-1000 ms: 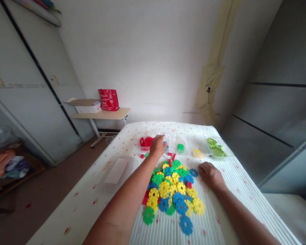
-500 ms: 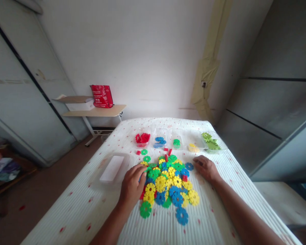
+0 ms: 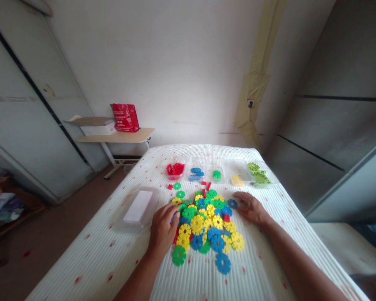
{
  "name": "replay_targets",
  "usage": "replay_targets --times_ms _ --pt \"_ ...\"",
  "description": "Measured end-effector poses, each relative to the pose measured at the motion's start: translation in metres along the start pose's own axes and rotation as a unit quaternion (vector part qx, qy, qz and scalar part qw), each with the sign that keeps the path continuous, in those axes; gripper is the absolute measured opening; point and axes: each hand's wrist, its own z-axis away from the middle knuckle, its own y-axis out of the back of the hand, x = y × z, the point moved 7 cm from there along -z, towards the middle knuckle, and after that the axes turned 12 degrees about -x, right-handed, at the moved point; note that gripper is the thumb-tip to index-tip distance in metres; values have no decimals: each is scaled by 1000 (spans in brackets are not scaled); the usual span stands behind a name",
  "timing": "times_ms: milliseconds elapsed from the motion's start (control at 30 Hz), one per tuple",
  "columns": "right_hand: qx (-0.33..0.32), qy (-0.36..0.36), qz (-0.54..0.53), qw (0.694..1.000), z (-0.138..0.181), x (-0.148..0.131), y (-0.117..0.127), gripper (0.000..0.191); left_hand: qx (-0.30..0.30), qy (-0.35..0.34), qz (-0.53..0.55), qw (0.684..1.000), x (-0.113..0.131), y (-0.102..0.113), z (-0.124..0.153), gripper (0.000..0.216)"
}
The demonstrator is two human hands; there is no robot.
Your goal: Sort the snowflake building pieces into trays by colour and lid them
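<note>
A loose pile of plastic snowflake discs (image 3: 197,224) in yellow, green and blue lies before me on the bed-like padded surface, with a few red pieces among them. At the pile's left edge is my left hand (image 3: 163,225), fingers curled together. A bit of a blue snowflake disc shows between its thumb and forefinger; most of it is hidden. My right hand (image 3: 251,207) rests at the pile's right side, fingers apart and bent down. Its fingertips are close to a blue disc (image 3: 232,203), and nothing shows in its grasp.
Clear plastic boxes stand in a row behind the pile, holding red pieces (image 3: 175,169), blue discs (image 3: 196,172), green discs (image 3: 217,175), yellow pieces (image 3: 237,181) and light-green pieces (image 3: 258,173). A clear lidded box (image 3: 138,207) lies left. Beyond is a side table (image 3: 128,136) with a red bag (image 3: 125,118).
My right hand has shifted slightly left toward the blue disc, its fingers spreading a little. My left hand stays almost in place at the pile's left edge.
</note>
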Motion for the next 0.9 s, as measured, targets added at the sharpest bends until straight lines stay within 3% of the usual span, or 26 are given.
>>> replay_targets --times_ms 400,567,733,900 --pt "15 4 9 1000 1 -4 2 38 -12 11 22 1000 -6 -6 -2 26" --pt "48 -64 -53 995 13 -13 11 23 -22 19 26 999 -10 -10 -1 26" --pt "-55 -80 -125 987 34 -42 -2 27 -17 9 31 999 -10 -10 -1 25" --pt "-100 -63 -30 993 46 -66 -16 29 -6 -5 35 999 -8 -8 -2 23"
